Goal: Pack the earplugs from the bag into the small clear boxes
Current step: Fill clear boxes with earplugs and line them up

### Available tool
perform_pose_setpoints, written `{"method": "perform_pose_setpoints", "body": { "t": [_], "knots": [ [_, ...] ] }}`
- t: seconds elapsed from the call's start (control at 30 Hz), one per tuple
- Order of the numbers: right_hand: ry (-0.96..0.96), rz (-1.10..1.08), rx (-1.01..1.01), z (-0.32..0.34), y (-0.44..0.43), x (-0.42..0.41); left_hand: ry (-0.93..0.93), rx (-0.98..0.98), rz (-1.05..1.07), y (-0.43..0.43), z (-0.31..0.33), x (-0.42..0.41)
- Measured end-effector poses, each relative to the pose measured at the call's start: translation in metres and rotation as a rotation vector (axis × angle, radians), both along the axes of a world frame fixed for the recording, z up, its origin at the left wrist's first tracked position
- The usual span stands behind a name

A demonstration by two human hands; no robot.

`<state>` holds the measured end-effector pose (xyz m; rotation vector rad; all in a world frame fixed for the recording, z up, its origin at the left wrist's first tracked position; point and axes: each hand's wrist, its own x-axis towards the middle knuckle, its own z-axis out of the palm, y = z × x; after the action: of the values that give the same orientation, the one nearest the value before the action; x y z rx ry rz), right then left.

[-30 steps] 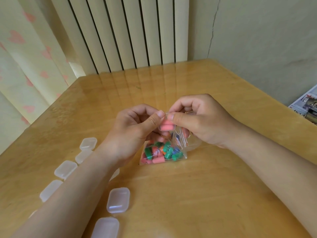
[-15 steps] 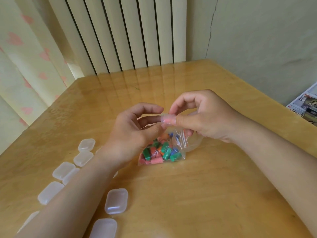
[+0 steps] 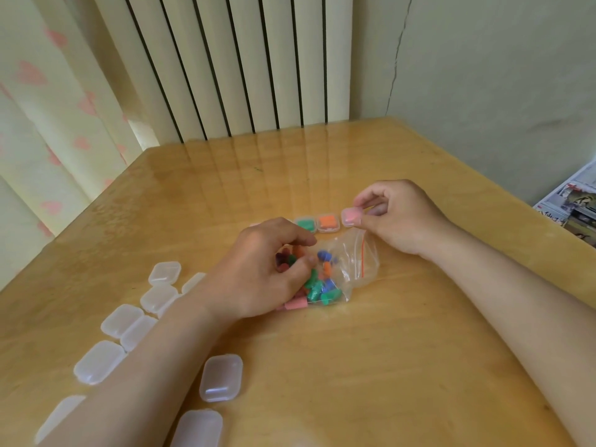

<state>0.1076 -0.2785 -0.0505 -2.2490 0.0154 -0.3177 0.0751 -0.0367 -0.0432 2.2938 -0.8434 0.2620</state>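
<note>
Right hand (image 3: 400, 217) shifted rightward — fingers (image 3: 364, 201) pinching pink box (image 3: 351, 217), left hand (image 3: 258, 272) curled among earplugs (image 3: 319, 288), grip unclear

No word or number can be read anywhere: the only print in view is on the newspaper-like sheets (image 3: 572, 209) at the far right edge, beyond the desk (image 3: 354, 356), where small pictures and dark headline marks show but are too blurred to make out.
</note>
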Motion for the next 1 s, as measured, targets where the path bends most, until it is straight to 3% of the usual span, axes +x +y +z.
{"method": "perform_pose_setpoints", "body": {
  "t": [0.8,1.0],
  "knots": [
    [0.018,-0.003,-0.092,-0.003,-0.001,0.002,-0.065,-0.005,-0.016,0.0,-0.003,0.003],
    [-0.143,-0.034,-0.066,0.011,0.006,-0.008,-0.106,0.031,-0.002,0.002,0.001,0.002]
  ]
}}
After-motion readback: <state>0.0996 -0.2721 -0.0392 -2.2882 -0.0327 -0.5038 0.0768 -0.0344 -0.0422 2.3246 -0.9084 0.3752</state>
